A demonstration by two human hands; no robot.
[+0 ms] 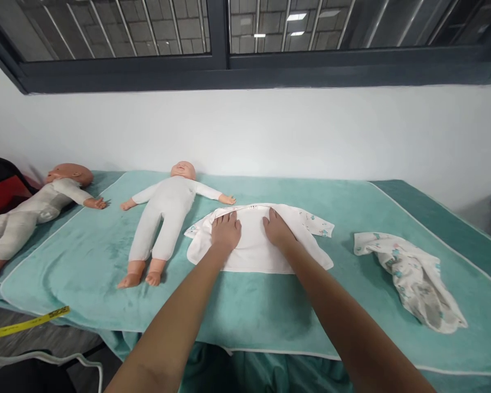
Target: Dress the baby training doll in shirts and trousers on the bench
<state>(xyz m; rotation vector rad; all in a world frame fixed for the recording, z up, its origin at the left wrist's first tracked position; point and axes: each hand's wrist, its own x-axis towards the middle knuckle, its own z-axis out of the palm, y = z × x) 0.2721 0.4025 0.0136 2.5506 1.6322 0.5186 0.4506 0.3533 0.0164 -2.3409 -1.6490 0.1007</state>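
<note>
A small white baby shirt [253, 245] lies spread out on the green towel-like cover [262, 305], its patterned sleeves reaching out to both sides. My left hand [226, 230] rests flat on the left part of the shirt, fingers stretched toward its upper edge. On the right part lies my right hand [278, 228], with its fingers extended near the same edge and the thumb apart. Neither hand grips anything that I can see. Just left of the shirt, a baby doll [169, 199] in a white body lies on its back with arms spread.
A second doll [45, 204] lies at the far left beside a red and black bag [6, 191]. To the right is a crumpled patterned baby garment [413, 273]. The white wall [245, 131] and dark window frame [229, 71] stand behind. Yellow tape [28, 323] hangs at lower left.
</note>
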